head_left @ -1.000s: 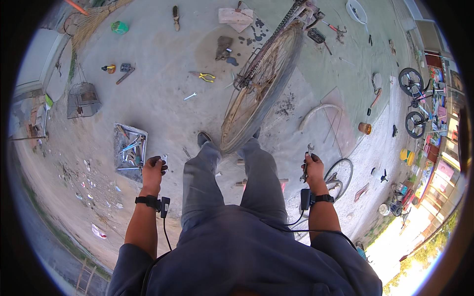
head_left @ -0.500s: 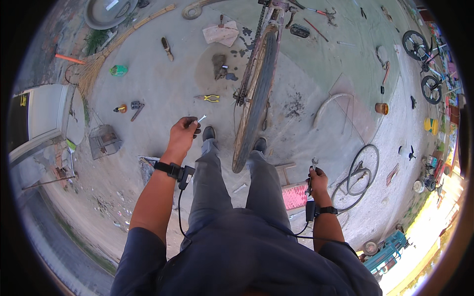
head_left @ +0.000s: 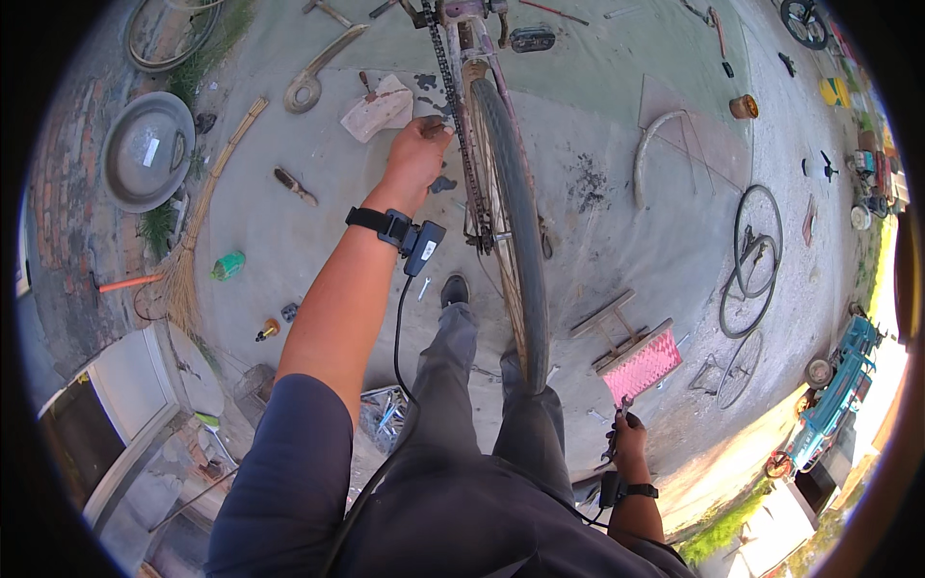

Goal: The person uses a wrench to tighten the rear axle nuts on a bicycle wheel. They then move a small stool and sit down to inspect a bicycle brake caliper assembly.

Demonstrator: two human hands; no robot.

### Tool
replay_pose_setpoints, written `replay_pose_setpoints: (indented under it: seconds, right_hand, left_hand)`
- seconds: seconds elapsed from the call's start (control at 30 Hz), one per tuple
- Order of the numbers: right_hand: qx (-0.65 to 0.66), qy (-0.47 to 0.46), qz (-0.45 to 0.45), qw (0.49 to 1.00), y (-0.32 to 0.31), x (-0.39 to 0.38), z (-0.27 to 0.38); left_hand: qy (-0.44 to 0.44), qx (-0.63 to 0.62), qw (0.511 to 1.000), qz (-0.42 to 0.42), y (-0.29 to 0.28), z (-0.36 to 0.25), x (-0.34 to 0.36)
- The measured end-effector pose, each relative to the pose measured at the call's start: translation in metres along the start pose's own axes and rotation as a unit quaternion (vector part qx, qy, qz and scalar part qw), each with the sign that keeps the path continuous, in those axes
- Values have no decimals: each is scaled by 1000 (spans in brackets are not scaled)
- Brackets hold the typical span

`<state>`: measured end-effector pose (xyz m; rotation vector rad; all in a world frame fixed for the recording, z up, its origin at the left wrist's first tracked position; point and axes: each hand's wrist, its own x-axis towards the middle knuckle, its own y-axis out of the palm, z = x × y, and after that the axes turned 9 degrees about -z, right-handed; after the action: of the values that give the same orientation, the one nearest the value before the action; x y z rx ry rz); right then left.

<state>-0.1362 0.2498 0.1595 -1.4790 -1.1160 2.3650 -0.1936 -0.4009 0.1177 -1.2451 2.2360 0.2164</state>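
Note:
My left hand (head_left: 417, 159) reaches forward beside the bicycle chain (head_left: 445, 77), its fingers bent near the chain's left side. Whatever they may hold is hidden. The bicycle's wheel (head_left: 520, 241), with a dark tyre, points toward me between my legs. A small open-ended wrench (head_left: 424, 287) lies on the ground near my left shoe. Low on the right, my right hand (head_left: 629, 441) is closed round a wrench (head_left: 626, 403) whose jaw sticks up past the fingers. A pinkish cloth (head_left: 378, 108) lies left of the chain, past my left hand.
A low stool with a pink top (head_left: 646, 366) stands near my right hand. Several tools fill a tray (head_left: 385, 414) by my left leg. A straw broom (head_left: 188, 279), a metal basin (head_left: 146, 152) and a green bottle (head_left: 228, 266) are at left; a tyre (head_left: 756, 260) lies right.
My left hand has moved forward and right to the chain, and the small wrench it held now lies on the ground. My right hand, still holding its wrench, is lower. The view has shifted.

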Motion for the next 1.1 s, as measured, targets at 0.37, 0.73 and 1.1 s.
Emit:
replay_pose_setpoints:
  seconds: [0.37, 0.73, 1.1]
  right_hand:
    - [43, 34, 11, 998, 26, -25, -28]
    - [51, 17, 21, 998, 36, -27, -25]
    - [60, 19, 13, 998, 39, -20, -28]
  left_hand:
    - [14, 8, 1000, 26, 16, -6, 27]
    - [-6, 11, 999, 33, 7, -7, 25]
    - [-9, 30, 998, 60, -8, -12, 27]
